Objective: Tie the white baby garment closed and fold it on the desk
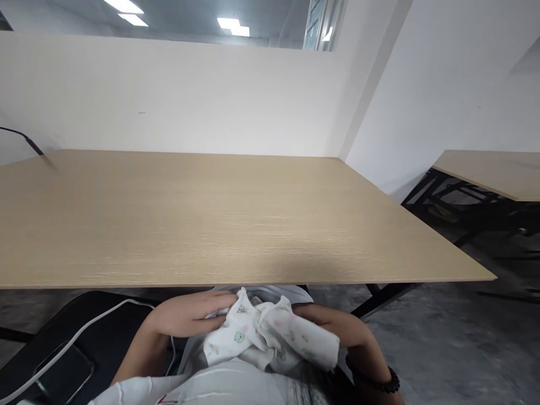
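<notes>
Cloth (270, 332) with small cartoon prints lay bunched at lower centre of frame, below the bench (253, 214). The left hand (192, 314) met its left edge, fingers extended; the right hand (314, 314) was partly hidden; neither grip could be confirmed. Limpness likely required light, even tension.

White walls (211, 95); light-wood table (236, 208); second table (493, 169) at right; grey floor (426, 337); bright ceiling lights (124, 5).
</notes>
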Tool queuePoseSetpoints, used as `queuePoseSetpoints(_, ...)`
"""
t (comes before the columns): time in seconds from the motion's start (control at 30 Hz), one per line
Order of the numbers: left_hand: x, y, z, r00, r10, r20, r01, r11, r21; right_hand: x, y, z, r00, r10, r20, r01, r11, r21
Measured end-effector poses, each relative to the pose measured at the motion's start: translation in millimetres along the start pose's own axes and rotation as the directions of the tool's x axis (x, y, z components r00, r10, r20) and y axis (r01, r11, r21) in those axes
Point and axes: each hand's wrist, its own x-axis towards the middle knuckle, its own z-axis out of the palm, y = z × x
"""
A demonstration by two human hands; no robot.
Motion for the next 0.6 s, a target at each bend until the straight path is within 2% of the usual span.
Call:
queuePoseSetpoints(0.1,-0.9,5.5,0.3,0.997,0.052,-0.065,-0.061,0.986,-0.155,-0.5,-16.5,-2.5,0.997,0.04,0.07,-0.042,0.999,0.028)
queuePoseSetpoints(0.17,0.3,3.9,3.9,0.98,0.099,-0.173,-0.156,0.923,-0.352,-1.2,-22.0,-4.6,0.994,-0.049,0.097,0.045,0.998,0.036)
queuePoseSetpoints(0.23,4.3,-0.6,10.0,0.953,0.065,-0.296,-0.22,0.818,-0.531,-2.5,-24.8,-5.9,0.988,-0.115,0.104,0.11,0.993,0.051)
queuePoseSetpoints(0.3,10.9,-4.6,16.4,0.943,-0.04,-0.33,-0.183,0.768,-0.614,-3.6,-25.8,-6.0,0.99,-0.108,0.091,0.1,0.991,0.088)
queuePoseSetpoints(0.37,18.1,-4.7,20.7,0.965,-0.113,-0.239,-0.058,0.791,-0.609,-3.5,-25.1,-5.4,0.987,-0.115,0.111,0.095,0.981,0.168)
queuePoseSetpoints(0.43,23.8,-0.4,22.0,0.99,-0.092,-0.103,0.02,0.833,-0.553,-2.5,-23.2,-5.1,0.973,-0.179,0.146,0.141,0.961,0.239)
queuePoseSetpoints(0.53,28.0,8.8,20.6,0.999,0.032,0.036,-0.012,0.887,-0.461,-2.3,-21.3,-5.5,0.964,-0.232,0.131,0.2,0.954,0.222)
queuePoseSetpoints(0.6,28.2,12.4,19.9,0.996,0.076,0.043,-0.051,0.906,-0.42,-5.1,-21.6,-6.0,0.978,-0.202,0.054,0.19,0.966,0.173)
